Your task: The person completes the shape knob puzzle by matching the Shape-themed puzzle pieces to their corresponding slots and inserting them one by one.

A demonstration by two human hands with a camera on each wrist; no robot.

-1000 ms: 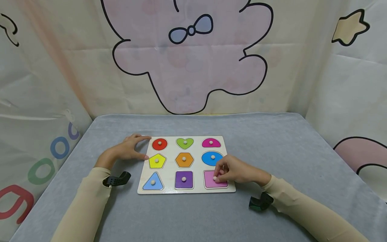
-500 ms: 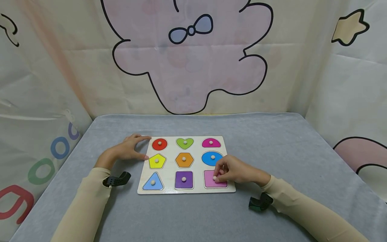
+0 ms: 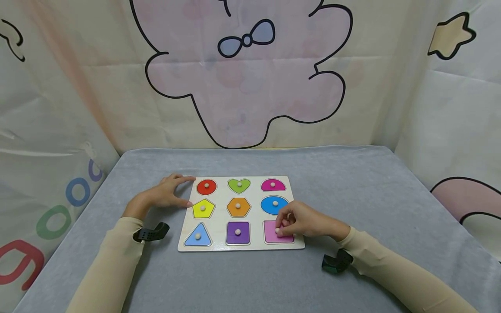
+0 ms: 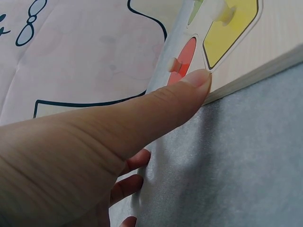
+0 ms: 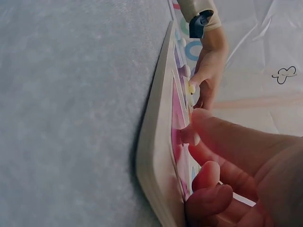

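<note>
A pale wooden puzzle board (image 3: pixel 219 248) lies flat on the table, its knobbed shape pieces all seated in their recesses. My left hand (image 3: pixel 166 191) rests at the board's left edge with fingers spread; in the left wrist view its thumb (image 4: pixel 189 87) touches the edge beside the yellow pentagon (image 4: pixel 232 30). At the near right corner my right hand (image 3: pixel 307 219) pinches the small round knob (image 5: pixel 189 135) of the pink rectangle (image 3: pixel 270 237) between thumb and forefinger. That piece sits flush in its slot, partly covered by the fingers.
Beside the pink piece are the purple square (image 3: pixel 238 239) and the blue oval (image 3: pixel 270 208); the blue triangle (image 3: pixel 195 240) sits at the near left. A grey cloth (image 3: pixel 219 282) covers the table. Printed curtains (image 3: pixel 242 104) stand behind and at both sides.
</note>
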